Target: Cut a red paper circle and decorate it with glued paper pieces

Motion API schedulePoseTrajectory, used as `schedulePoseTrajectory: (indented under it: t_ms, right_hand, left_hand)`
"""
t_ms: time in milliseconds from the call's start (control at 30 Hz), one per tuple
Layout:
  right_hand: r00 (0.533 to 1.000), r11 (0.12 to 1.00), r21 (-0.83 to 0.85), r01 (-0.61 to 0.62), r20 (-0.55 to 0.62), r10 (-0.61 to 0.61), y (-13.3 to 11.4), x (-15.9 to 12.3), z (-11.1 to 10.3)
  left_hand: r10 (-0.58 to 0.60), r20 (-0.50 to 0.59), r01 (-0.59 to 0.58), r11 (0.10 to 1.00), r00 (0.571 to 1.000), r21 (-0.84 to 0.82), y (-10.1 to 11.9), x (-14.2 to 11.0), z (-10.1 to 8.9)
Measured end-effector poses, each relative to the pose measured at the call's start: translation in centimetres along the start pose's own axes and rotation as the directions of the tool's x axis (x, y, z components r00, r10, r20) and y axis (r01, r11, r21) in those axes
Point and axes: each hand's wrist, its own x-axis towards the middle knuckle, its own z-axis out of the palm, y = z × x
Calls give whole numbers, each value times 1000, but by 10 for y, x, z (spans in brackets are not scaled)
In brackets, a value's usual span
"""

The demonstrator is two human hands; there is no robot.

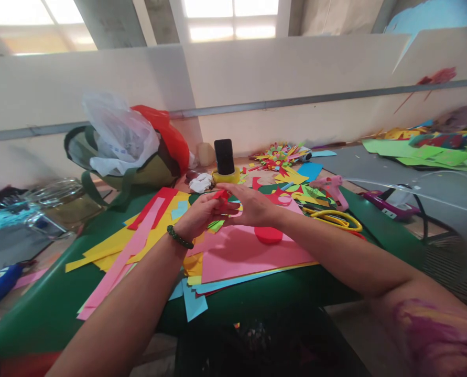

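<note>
My left hand [202, 213], with a green bead bracelet at its wrist, is closed on a small folded piece of red paper [221, 197]. My right hand [252, 205] curves beside it, thumb and fingers apart, its fingertips close to the left fingers. Whether they touch the red paper, I cannot tell. Below both hands lies a pink paper sheet [237, 262] on top of yellow, blue and red sheets. A red round paper piece [268, 235] rests on the pink sheet, partly covered by my right wrist.
Pink [327, 188] is the hot glue gun at right, near a yellow cable [337, 220]. A phone [224, 156] stands in a yellow holder at the back. Paper strips [139, 246] cover the left of the green cloth [56, 293]. A bag [139, 175] stands back left.
</note>
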Motion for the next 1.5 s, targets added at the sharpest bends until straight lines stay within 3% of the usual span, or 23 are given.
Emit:
schedulePoseTrajectory:
  t_ms: [67,200,433,567,767,867,967,1100,1333,1500]
  right_hand:
    - [997,999,-9,-48,-54,47,2,0,3]
    - [982,982,140,-129,-116,146,3,2,2]
    - [974,987,158,-40,-212,74,3,5,1]
    - [964,988,154,-16,-259,56,5,5,2]
    - [980,987,-1,158,-124,-157,-1,2,-1]
    - [984,986,-31,163,-67,-165,-3,0,0]
    - [985,995,-1,95,-141,-95,-1,-2,4]
    - [965,983,182,-22,-251,69,1,0,7]
    - [966,902,400,-160,-122,226,-2,8,-1]
    - [950,795,572,-202,-82,301,2,10,-2]
  left_hand:
    - [11,12,-11,1000,1000,8,-1,-1,1]
    - [10,21,-11,998,1000,63,-3,0,-1]
    - [19,14,-20,993,1000,112,-3,-1,1]
    - [30,-50,-24,993,998,117,0,-2,2]
    - [48,-54,-48,999,997,5,5,-1,-2]
    - [56,-72,-58,998,996,-21,5,0,-4]
    - [50,-84,-52,998,995,-29,4,0,-3]
    - [49,-77,-46,998,996,46,4,-3,0]
    - [41,-129,-23,990,991,139,4,-4,4]
    - [24,-86,-14,994,996,111,7,-7,8]
